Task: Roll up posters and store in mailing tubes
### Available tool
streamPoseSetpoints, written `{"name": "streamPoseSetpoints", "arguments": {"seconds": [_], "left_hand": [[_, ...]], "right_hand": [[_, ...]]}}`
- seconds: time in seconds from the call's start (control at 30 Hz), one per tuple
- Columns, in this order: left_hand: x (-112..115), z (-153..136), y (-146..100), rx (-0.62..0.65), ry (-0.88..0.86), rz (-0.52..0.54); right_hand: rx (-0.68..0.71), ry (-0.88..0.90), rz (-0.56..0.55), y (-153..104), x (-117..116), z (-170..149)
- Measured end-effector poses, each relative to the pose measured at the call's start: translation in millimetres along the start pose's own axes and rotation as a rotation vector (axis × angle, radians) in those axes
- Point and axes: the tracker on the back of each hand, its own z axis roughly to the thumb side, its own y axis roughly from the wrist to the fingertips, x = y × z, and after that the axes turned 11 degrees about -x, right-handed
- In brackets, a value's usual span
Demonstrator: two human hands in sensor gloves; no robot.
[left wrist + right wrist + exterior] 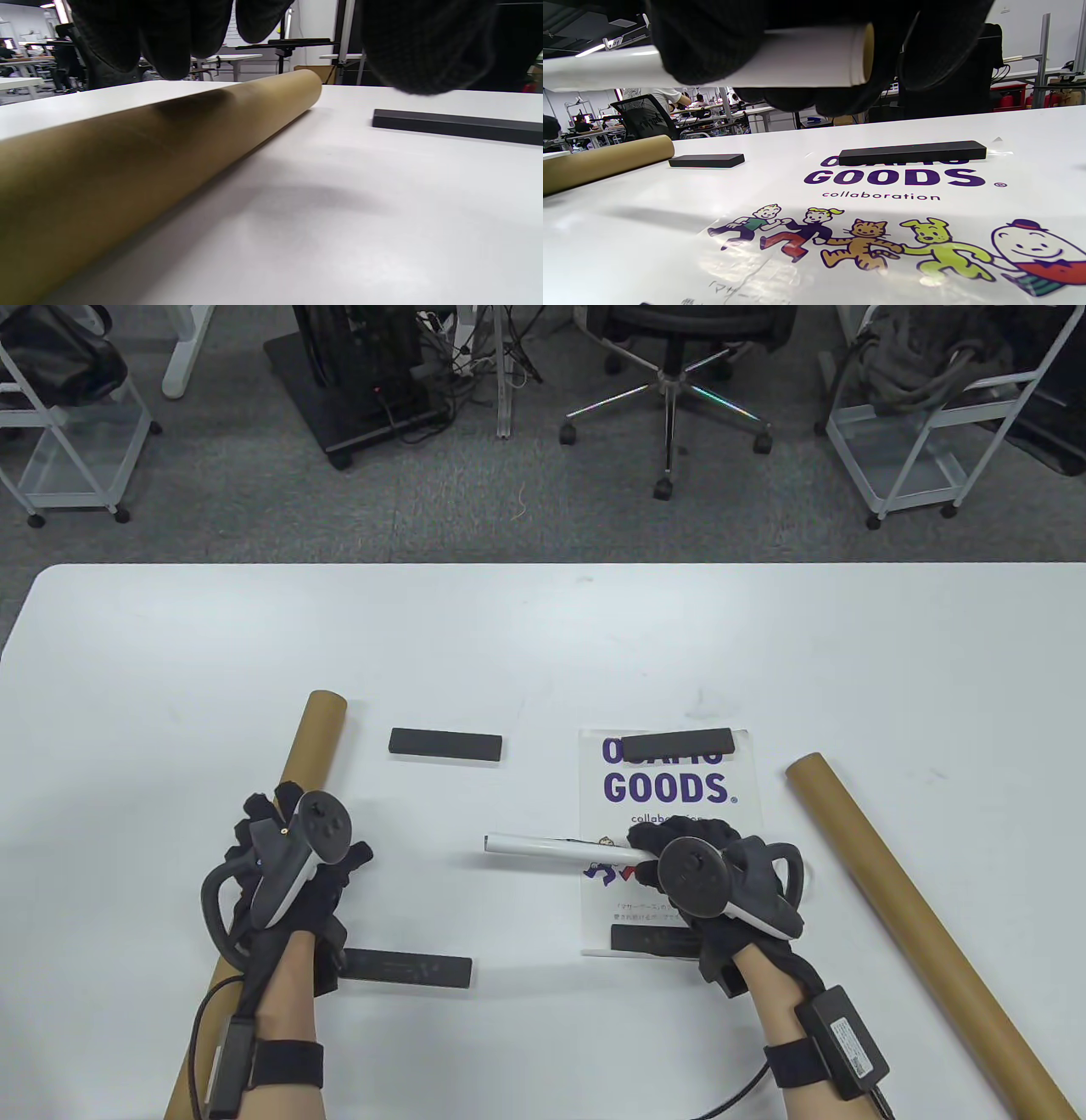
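**Rolled poster lifted over the flat one**

The right hand (708, 878) is gripping a rolled white poster (543, 847), fingers curled round its right end, and is holding it level above the tabletop (543, 645); the roll is pointing left, out past the flat poster (670, 806) beneath it. That flat poster (the one printed "GOODS" with cartoon animals) is lying right of centre, pinned by a black weight bar (679, 744) across its far edge and another bar (653, 940) at its near edge. The left hand (293, 857) is hovering over the left mailing tube (301, 763) with its fingers hanging relaxed and holding nothing; the left wrist view is showing a gap between fingertips and tube. This tube is running diagonally from the near left towards the far centre. A second mailing tube (916, 916) is lying diagonally at the right. Two more black bars are sitting on the bare tabletop, one far of centre (445, 745), one near the left wrist (407, 969).
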Motion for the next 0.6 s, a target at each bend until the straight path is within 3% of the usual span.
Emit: {"name": "streamPoseSetpoints", "arguments": {"seconds": [0.17,0.43,0.6], "left_hand": [[10,-6,8,-0.053,-0.023,-0.081],[25,-16,19,-0.133,0.014,-0.107],[36,-18,25,-0.193,0.080,-0.050]], "right_hand": [[0.010,0.011,0.002,0,0,0],[0.013,0.012,0.006,0,-1,0],[0.014,0.017,0.005,0,-1,0]]}}
